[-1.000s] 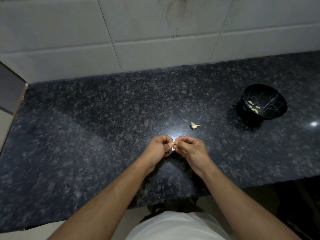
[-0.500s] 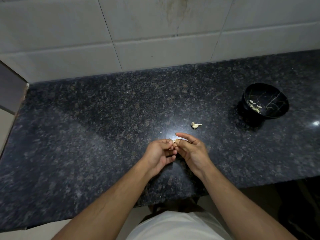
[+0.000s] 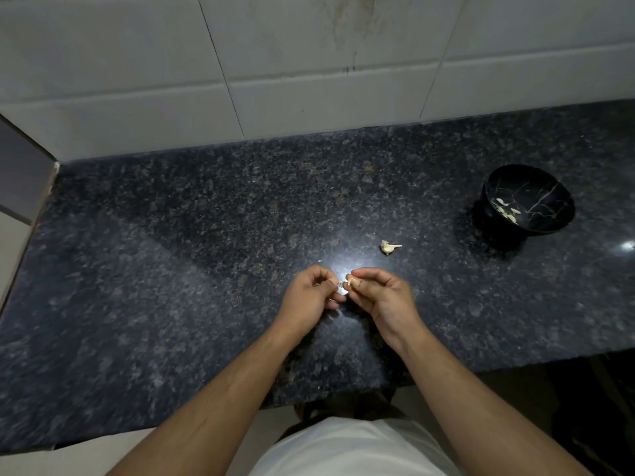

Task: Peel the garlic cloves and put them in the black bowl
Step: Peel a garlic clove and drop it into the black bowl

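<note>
Hands (image 3: 347,293) drawn slightly apart, both pinching garlic clove (image 3: 351,282), peeled cloves (image 3: 507,211) in black bowl (image 3: 536,187)

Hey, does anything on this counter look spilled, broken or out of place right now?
Nothing spilled or broken. One garlic piece lies alone on the counter, outside the black bowl. Brown streaks stain the wall tile above.
</note>
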